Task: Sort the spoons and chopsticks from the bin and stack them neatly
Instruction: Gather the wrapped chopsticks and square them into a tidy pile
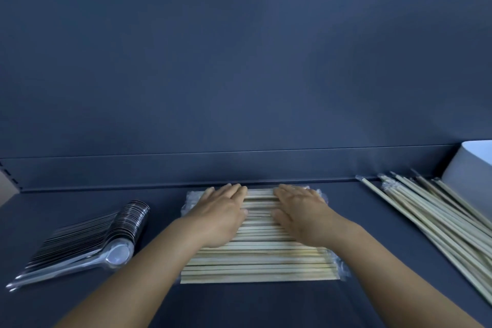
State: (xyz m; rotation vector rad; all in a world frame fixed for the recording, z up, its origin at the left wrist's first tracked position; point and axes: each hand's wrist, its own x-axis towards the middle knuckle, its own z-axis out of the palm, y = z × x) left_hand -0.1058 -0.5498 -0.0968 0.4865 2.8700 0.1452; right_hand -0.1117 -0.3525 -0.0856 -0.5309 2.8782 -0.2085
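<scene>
Hands lie flat on the stack of wrapped chopsticks (255, 261), which sits on the dark blue shelf (253, 303) and serves as the landmark for everything else. The chopsticks in it lie crosswise, side by side in clear plastic sleeves, with crinkled wrapper ends showing at both ends of the stack.

The left hand (222, 214) rests palm down on the far left part of the stack, its fingers straight and held close together, the tips reaching the stack's far edge. The right hand (302, 214) rests palm down on the far right part, fingers likewise straight and pressed together, thumb lying on the sticks and pointing inward. Neither hand curls round anything; a strip of bare chopsticks shows between them.

Left of the stack, well apart from it, clear plastic spoons (87, 242) lie nested in a long fanned row, bowls toward the stack and handles pointing away to the near left.

Right of the stack, a loose pile of wrapped chopsticks (436, 218) lies at a slant, not lined up with the stack. Beyond that pile stands a white bin (471, 170), only partly in view.
</scene>
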